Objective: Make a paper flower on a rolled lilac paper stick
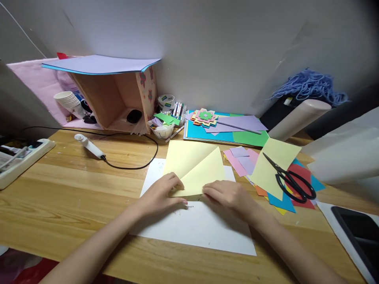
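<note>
A pale yellow sheet of paper (192, 157) with a diagonal crease lies over a white sheet (195, 228) on the wooden table. My left hand (162, 193) grips the yellow paper's near left edge, fingers on top and thumb at the front edge. At the near right part of the same paper, my right hand (227, 195) has its fingers curled and pressed onto the edge; its thumb is hidden. Right of the hands, black-handled scissors (291, 181) rest on another yellow sheet (274, 154) and scraps of coloured paper (281, 202).
A layered paper flower (204, 116) lies on stacked coloured sheets (248, 137) at the back. Beside it are a bowl of paper scraps (162, 130) and several markers (178, 109). A pink box (111, 96) stands back left, near a corded white tool (89, 146). A dark device (358, 232) sits front right.
</note>
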Motion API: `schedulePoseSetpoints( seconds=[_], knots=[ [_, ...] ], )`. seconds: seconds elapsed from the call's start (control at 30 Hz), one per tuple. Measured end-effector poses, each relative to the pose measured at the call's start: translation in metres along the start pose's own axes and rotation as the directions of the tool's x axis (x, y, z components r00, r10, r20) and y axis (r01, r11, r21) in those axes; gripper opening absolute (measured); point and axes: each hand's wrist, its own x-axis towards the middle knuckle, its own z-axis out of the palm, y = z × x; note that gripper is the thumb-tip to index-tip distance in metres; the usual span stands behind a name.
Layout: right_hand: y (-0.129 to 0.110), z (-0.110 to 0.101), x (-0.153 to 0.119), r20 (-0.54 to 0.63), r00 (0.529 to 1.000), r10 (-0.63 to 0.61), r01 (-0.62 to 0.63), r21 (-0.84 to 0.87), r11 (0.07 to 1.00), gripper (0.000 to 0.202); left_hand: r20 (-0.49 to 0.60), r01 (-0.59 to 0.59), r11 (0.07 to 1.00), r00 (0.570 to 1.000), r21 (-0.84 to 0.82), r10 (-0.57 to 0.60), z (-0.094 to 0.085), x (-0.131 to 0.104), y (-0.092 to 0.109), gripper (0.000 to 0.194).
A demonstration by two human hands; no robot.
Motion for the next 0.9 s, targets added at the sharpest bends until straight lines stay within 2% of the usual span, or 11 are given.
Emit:
schedulePoseSetpoints(
  seconds=[0.1, 0.17, 0.3, 0.37, 0.4, 0.47, 0.57, 0.67, 0.73, 0.8, 0.9],
  knots=[
    [0.020, -0.015, -0.002, 0.047, 0.994, 0.101, -0.108, 0.184, 0.977, 0.015, 0.005, 0.027, 0.992, 1.000, -0.124, -0.026, -0.006, 0.002, -0.007, 0.020],
    [0.032, -0.021, -0.005, 0.061, 0.967, 0.249, -0.255, 0.328, 0.910, 0.012, -0.009, 0.033, 0.987, 0.999, -0.160, -0.035, -0.008, 0.003, -0.011, 0.018],
    [0.046, -0.012, -0.002, 0.178, 0.814, 0.553, -0.554, 0.526, 0.645, 0.026, -0.041, 0.088, 0.980, 0.994, -0.178, -0.097, -0.004, 0.004, -0.014, 0.019],
    [0.050, -0.002, 0.004, 0.234, 0.757, 0.610, -0.615, 0.572, 0.544, 0.031, -0.075, 0.141, 0.974, 0.985, -0.174, -0.156, -0.001, 0.004, -0.015, 0.021],
    [0.050, 0.002, 0.008, 0.249, 0.742, 0.622, -0.630, 0.574, 0.522, 0.032, -0.095, 0.166, 0.971, 0.978, -0.172, -0.184, 0.000, 0.004, -0.016, 0.021],
    [0.050, 0.010, 0.013, 0.252, 0.726, 0.640, -0.655, 0.537, 0.531, 0.030, -0.136, 0.197, 0.967, 0.966, -0.160, -0.219, 0.003, 0.004, -0.016, 0.021],
    [0.047, 0.016, 0.018, 0.206, 0.701, 0.683, -0.693, 0.422, 0.584, 0.027, -0.202, 0.193, 0.976, 0.957, -0.100, -0.209, 0.008, 0.003, -0.015, 0.017],
    [0.041, 0.020, 0.019, 0.127, 0.691, 0.711, -0.708, 0.312, 0.633, 0.022, -0.277, 0.176, 0.984, 0.947, 0.023, -0.163, 0.012, 0.002, -0.012, 0.013],
    [0.038, 0.023, 0.019, 0.077, 0.692, 0.718, -0.711, 0.243, 0.660, 0.019, -0.312, 0.144, 0.978, 0.946, 0.151, -0.091, 0.015, 0.001, -0.009, 0.016],
    [0.037, 0.026, 0.019, 0.058, 0.694, 0.718, -0.714, 0.192, 0.674, 0.018, -0.273, 0.047, 0.958, 0.962, 0.282, 0.033, 0.019, 0.000, -0.005, 0.023],
    [0.037, 0.029, 0.020, 0.049, 0.708, 0.705, -0.701, 0.167, 0.693, 0.017, -0.064, -0.188, 0.901, 0.971, 0.391, 0.230, 0.026, -0.001, 0.001, 0.036]
  ],
)
